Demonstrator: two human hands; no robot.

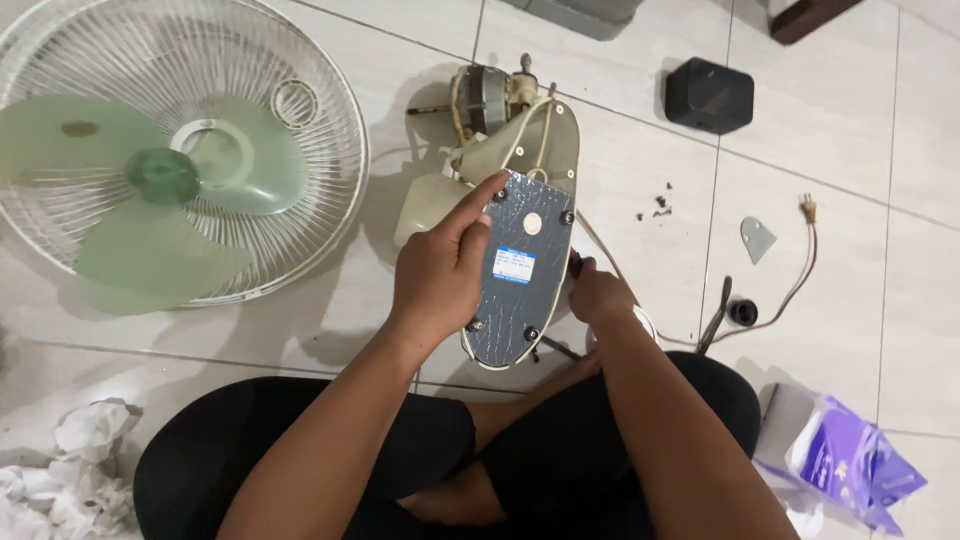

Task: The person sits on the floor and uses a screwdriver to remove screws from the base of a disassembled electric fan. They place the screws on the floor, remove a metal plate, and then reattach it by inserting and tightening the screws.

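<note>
The left hand grips the fan base, steadying it; the right hand, just beside the base, holds a dark tool, seemingly a screwdriver.

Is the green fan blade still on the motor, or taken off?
Taken off. The green blade lies in the white wire guard on the floor, while the motor sits bare, apart from it, its shaft showing.

Floor of pale glossy square tiles with thin dark grout lines, evenly lit. Beyond the tiles' far edge, a dark wooden furniture corner and a grey base.
</note>
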